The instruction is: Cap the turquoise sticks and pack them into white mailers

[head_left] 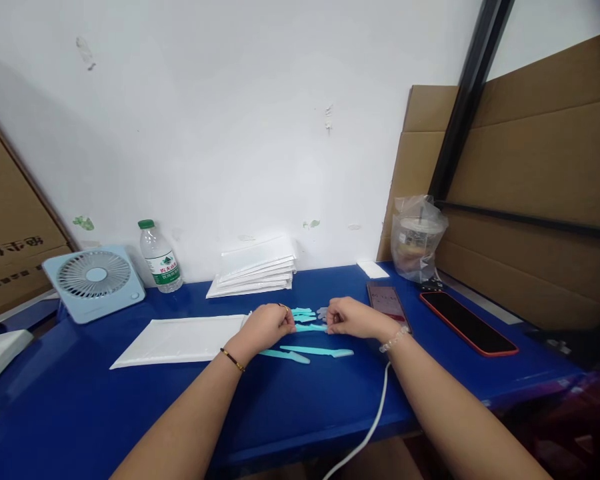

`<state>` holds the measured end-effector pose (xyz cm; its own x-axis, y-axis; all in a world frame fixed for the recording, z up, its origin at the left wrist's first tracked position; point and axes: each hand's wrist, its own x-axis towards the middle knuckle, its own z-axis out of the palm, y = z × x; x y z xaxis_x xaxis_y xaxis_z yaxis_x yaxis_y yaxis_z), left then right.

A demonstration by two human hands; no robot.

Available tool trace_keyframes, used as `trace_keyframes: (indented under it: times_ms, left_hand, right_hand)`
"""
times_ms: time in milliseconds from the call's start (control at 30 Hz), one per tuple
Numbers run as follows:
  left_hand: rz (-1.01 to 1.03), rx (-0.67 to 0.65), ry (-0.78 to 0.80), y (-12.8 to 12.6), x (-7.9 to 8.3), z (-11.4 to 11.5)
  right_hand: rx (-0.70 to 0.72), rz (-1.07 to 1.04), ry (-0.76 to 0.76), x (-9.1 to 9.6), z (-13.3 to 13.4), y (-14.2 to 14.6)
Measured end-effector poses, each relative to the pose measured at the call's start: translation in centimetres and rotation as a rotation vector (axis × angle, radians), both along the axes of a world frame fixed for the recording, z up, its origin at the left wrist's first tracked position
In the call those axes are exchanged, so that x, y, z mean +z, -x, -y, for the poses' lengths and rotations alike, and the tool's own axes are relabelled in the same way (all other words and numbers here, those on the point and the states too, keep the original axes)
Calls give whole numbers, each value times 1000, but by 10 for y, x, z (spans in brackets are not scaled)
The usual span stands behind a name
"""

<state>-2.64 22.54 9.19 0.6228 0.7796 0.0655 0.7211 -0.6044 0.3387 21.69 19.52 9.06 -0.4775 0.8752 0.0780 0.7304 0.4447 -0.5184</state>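
Note:
My left hand [269, 328] and my right hand [353, 319] meet over the blue table, each closed in a pinch. Between their fingertips stretches a slim teal eyebrow razor [311, 328], one end in each hand. Two more teal razors lie just in front: one [317, 351] in full view, the other [289, 357] partly covered by my left hand. Behind the held razor is a small group of teal pieces [303, 313], with a greyish-purple piece [322, 313] by my right fingers. A flat white padded envelope [180, 340] reaches under or behind my left hand; which, I cannot tell.
A stack of white envelopes [255, 270] leans at the wall. To the left stand a water bottle [161, 260] and a blue fan [96, 283]. On the right are a phone [387, 303], a red-edged phone [467, 323] and a bagged drink cup [417, 240]. A white cable [380, 413] crosses the front edge.

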Motion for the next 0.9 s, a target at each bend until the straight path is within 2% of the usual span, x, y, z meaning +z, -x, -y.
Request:
trace_keyframes:
  times_ms: [100, 167, 267, 367, 433, 533, 733, 900]
  left_hand:
    - [13, 117, -23, 11, 1, -9]
    - [36, 151, -42, 14, 2, -10]
    - [92, 75, -41, 10, 5, -1]
    - [96, -88, 88, -1, 6, 12]
    - [67, -146, 160, -7, 5, 17]
    - [20, -151, 171, -10, 0, 17]
    - [29, -112, 48, -7, -5, 10]
    - [-23, -69, 94, -10, -5, 11]
  right_hand:
    - [-127, -24, -48, 3, -2, -6]
    - [-96, -20, -29, 4, 0, -9]
    - [99, 28, 111, 5, 4, -8]
    - [203, 61, 197, 3, 7, -3]
    - [202, 50, 139, 2, 7, -1]
    - [180, 50, 27, 2, 7, 1]
    - [107, 60, 154, -1, 4, 0]
    - [135, 45, 100, 0, 6, -1]
